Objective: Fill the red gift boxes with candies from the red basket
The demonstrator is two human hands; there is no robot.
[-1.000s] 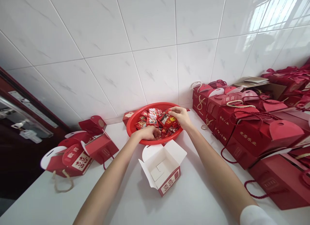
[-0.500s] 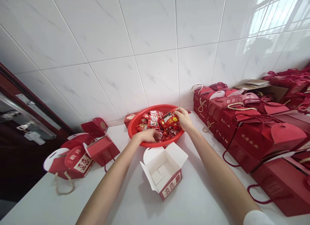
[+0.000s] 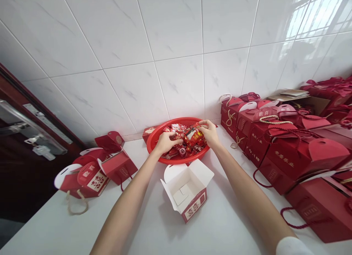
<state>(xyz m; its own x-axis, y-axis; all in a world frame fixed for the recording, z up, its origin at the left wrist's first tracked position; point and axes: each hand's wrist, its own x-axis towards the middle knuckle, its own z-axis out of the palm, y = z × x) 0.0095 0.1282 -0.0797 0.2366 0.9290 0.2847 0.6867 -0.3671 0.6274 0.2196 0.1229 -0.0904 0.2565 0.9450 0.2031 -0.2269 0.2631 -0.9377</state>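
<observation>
Along the right of the frame, many red boxes [image 3: 283, 154] are seen with their tops folded together; whether they have been filled cannot be told. At centre, a red basket [image 3: 173, 161] is well stocked with wrapped sweets [image 3: 182, 151]. At left, more boxes [image 3: 118, 167] are grouped, some with flaps raised. Below the basket, one open box [image 3: 189, 185] is left unfilled and unclosed. Over the sweets, the left hand [image 3: 165, 143] is half curled, its hold unclear; by the right hand [image 3: 210, 133], nearly closed, a packet [image 3: 195, 136] is pinched at its edge.
</observation>
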